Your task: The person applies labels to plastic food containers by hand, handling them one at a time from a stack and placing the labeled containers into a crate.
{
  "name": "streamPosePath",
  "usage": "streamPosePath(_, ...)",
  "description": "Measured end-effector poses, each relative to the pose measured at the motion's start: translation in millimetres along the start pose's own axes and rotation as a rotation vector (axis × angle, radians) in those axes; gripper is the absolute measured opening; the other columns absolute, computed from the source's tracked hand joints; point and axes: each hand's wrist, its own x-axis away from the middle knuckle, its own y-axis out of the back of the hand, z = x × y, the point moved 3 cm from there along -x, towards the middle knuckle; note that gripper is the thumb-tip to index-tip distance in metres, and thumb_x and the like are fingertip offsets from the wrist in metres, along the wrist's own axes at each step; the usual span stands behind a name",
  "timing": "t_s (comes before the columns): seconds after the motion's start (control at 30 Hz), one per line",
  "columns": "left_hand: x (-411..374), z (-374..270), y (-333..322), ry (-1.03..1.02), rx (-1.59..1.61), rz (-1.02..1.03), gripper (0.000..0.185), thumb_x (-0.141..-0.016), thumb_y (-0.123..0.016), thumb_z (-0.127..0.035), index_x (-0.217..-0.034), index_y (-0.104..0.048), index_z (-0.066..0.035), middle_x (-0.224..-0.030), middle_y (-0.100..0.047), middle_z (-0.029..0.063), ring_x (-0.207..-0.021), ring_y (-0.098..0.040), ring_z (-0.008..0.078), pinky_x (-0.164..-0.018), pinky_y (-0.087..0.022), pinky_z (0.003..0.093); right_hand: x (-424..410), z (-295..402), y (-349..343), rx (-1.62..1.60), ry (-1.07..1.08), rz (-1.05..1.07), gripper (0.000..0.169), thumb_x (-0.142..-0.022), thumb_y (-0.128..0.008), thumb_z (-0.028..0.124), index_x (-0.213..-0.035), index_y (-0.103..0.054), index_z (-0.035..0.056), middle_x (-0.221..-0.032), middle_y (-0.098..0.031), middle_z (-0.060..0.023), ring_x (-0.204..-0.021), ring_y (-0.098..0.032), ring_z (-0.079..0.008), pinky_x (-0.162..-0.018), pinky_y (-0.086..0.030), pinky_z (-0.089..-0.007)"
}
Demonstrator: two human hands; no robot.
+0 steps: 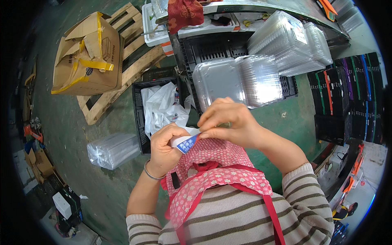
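My left hand (167,145) grips a white strip with a blue printed end, which looks like a label (186,144) and bears writing. At the label's red edge, the thumb and fingers of my right hand (231,121) pinch it. Both hands are raised in front of a pink flowered apron (220,176). Just beyond them, transparent plastic trays or lids (219,82) lie in nested stacks on a black plastic crate (214,46). White plastic bags (162,107) fill a black crate (137,122) beyond my left hand.
An opened cardboard box (88,58) rests on a wooden pallet (128,55) at far left. A wrapped plastic bundle (113,150) lies on the green floor. More transparent containers (283,43) stand below a bench (275,6). Black boxes (332,88) are stacked right; another person (343,211) appears at lower right.
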Motion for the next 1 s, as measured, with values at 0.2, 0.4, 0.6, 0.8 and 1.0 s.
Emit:
streamPosePath(0.2, -1, 15, 17, 0.014, -0.172, -0.083, 0.022, -0.073, -0.063, 0.012, -0.092, -0.067, 0.001, -0.08, -0.06, 0.0042, -0.074, -0.056, 0.0124, -0.069, -0.044, 0.0226, 5, 1, 72, -0.028, -0.319, -0.617, 0.024, -0.084, -0.072, 0.006, -0.101, -0.057, -0.0005, -0.078, -0.069, -0.0087, -0.065, -0.062, -0.0089, -0.053, -0.046, -0.0211)
streamPosePath(0.4, 5, 13, 15, -0.136, -0.376, -0.057, 0.033, -0.063, -0.058, 0.012, -0.091, -0.07, -0.003, -0.091, -0.061, 0.0094, -0.081, -0.058, 0.0259, -0.077, -0.046, 0.0331, -3, -93, 66, 0.093, -0.678, -0.269, 0.042, -0.078, -0.08, 0.015, -0.106, -0.052, 0.0005, -0.07, -0.066, -0.0075, -0.059, -0.059, -0.0082, -0.042, -0.04, -0.0223)
streamPosePath(0.6, -1, 5, 10, -0.277, -0.478, 0.008, 0.028, -0.068, -0.058, 0.01, -0.094, -0.063, 0.0, -0.106, -0.06, 0.0152, -0.085, -0.06, 0.0301, -0.082, -0.049, 0.04, -23, -89, 51, 0.622, -0.504, -0.265, 0.057, -0.072, -0.083, 0.027, -0.11, -0.052, -0.0018, -0.072, -0.067, -0.0112, -0.064, -0.065, -0.0229, -0.052, -0.049, -0.0337)
streamPosePath(0.8, 3, 1, 15, -0.184, -0.543, -0.072, 0.032, -0.068, -0.065, 0.006, -0.098, -0.057, -0.004, -0.092, -0.057, 0.0138, -0.083, -0.059, 0.0329, -0.072, -0.049, 0.04, 14, -56, 72, 1.25, -0.497, -0.454, 0.107, -0.06, -0.087, 0.043, -0.143, -0.031, 0.004, -0.136, -0.042, -0.0282, -0.122, -0.047, -0.0426, -0.094, -0.039, -0.0571)
streamPosePath(1.0, -8, -12, 18, -0.321, -0.72, -0.056, 0.022, -0.064, -0.077, -0.001, -0.079, -0.062, -0.005, -0.088, -0.057, 0.0106, -0.08, -0.057, 0.0275, -0.068, -0.046, 0.0354, 61, -87, 105, 1.035, -0.719, -0.515, 0.094, -0.067, -0.079, 0.044, -0.142, -0.036, 0.0061, -0.127, -0.045, -0.0315, -0.113, -0.048, -0.0449, -0.094, -0.042, -0.0518)
